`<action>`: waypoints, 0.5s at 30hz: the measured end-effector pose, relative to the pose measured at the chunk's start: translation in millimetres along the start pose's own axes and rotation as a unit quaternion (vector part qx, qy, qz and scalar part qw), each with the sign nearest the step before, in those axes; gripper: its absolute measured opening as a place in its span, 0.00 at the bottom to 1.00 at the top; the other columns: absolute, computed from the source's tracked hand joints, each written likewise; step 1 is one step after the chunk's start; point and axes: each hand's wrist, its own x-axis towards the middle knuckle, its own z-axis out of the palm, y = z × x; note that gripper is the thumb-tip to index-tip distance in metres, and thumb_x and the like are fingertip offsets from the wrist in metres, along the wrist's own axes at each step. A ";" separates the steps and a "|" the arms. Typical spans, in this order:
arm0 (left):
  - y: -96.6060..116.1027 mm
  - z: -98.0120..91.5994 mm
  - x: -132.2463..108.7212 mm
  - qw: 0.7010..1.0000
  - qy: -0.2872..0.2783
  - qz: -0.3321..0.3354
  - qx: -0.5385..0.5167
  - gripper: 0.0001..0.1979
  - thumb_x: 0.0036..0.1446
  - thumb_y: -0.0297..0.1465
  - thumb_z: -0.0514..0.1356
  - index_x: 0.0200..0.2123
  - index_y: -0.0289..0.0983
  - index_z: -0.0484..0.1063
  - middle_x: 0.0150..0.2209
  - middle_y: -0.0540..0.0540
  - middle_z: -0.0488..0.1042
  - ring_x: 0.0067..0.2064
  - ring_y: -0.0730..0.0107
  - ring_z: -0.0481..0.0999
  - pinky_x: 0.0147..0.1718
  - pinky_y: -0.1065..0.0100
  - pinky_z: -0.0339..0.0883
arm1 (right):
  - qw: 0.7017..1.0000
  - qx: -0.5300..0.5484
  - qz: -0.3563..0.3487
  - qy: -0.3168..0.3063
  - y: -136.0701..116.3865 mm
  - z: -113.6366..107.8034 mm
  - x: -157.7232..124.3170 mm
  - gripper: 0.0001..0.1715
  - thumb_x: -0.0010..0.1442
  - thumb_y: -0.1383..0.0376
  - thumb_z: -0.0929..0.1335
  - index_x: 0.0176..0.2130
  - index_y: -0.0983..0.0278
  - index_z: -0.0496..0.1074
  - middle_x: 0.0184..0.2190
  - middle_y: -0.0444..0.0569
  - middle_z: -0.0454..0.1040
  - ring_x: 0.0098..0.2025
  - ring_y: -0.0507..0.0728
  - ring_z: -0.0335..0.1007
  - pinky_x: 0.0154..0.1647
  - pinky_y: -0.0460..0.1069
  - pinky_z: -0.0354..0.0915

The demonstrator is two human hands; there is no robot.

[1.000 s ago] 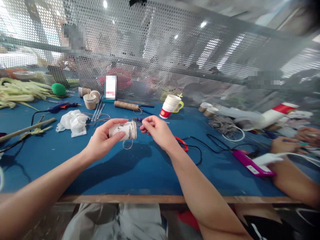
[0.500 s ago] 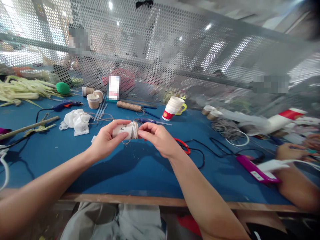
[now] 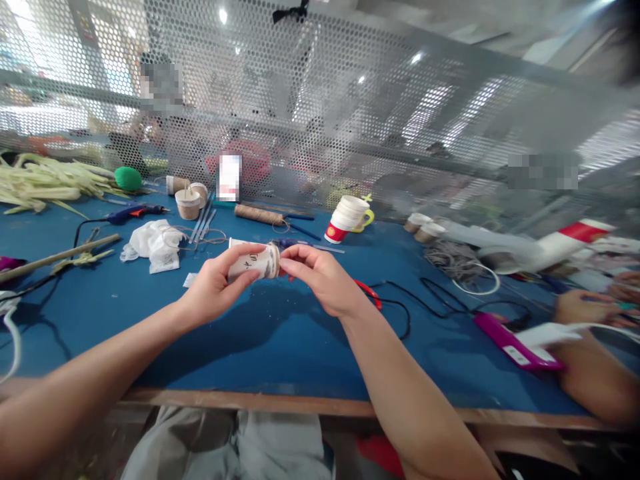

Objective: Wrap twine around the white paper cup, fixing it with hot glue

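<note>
My left hand (image 3: 213, 290) grips a small white paper cup (image 3: 251, 261) lying on its side above the blue table (image 3: 280, 347), with brown twine wound round its right end. My right hand (image 3: 320, 280) pinches at that wrapped end, fingertips touching the cup and the thin twine. Behind the cup lie a spool of brown twine (image 3: 259, 214) and a blue-handled tool (image 3: 295, 243). Red-handled scissors (image 3: 369, 293) show just beyond my right wrist.
Glue gun (image 3: 131, 212), white cloth (image 3: 153, 244), twine-wrapped cups (image 3: 189, 199), stacked cups (image 3: 345, 217), green ball (image 3: 129, 178), pale stalks (image 3: 45, 181) and a stick (image 3: 60, 255) lie about. Black cable (image 3: 425, 300) and a magenta device (image 3: 515, 339) sit right, by another person's arm (image 3: 590, 373). A perforated metal screen (image 3: 350, 100) stands behind.
My right hand has moved left from a small gap to touch the cup's wrapped end. The hanging loop of twine below the cup is gone, and both hands have risen slightly.
</note>
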 end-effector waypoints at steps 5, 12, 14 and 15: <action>0.5 0.2 -0.1 0.998 -0.018 0.011 -0.062 0.20 0.54 0.31 0.58 0.51 0.36 0.63 0.44 0.42 0.72 0.38 0.70 0.72 0.35 0.71 0.66 | 1.000 0.021 0.007 -0.002 1.3 -1.3 0.7 0.08 0.49 0.61 0.67 0.27 0.64 0.66 0.24 0.43 0.67 0.26 0.49 0.61 0.30 0.47 0.59; 4.1 -9.9 11.8 0.928 -0.001 -0.122 -0.351 0.27 0.48 0.33 0.63 0.52 0.37 0.61 0.33 0.47 0.74 0.30 0.73 0.74 0.28 0.74 0.68 | 0.986 -0.128 -0.102 -0.026 -5.3 0.5 -6.2 0.04 0.52 0.64 0.66 0.28 0.63 0.65 0.26 0.44 0.67 0.29 0.50 0.60 0.32 0.47 0.59; 3.1 -9.7 12.4 0.921 0.002 -0.147 -0.361 0.23 0.47 0.33 0.64 0.48 0.36 0.66 0.32 0.48 0.74 0.29 0.74 0.74 0.28 0.74 0.68 | 0.974 -0.178 -0.132 -0.034 -7.2 2.6 -8.2 0.03 0.53 0.66 0.65 0.28 0.63 0.66 0.28 0.44 0.67 0.31 0.51 0.62 0.34 0.48 0.59; 2.3 -8.6 12.1 0.921 0.005 -0.154 -0.358 0.21 0.47 0.32 0.65 0.45 0.35 0.68 0.33 0.48 0.74 0.29 0.75 0.74 0.29 0.74 0.68 | 0.972 -0.190 -0.135 -0.033 -7.7 3.4 -8.8 0.03 0.53 0.66 0.65 0.28 0.63 0.66 0.28 0.44 0.68 0.31 0.51 0.62 0.35 0.48 0.59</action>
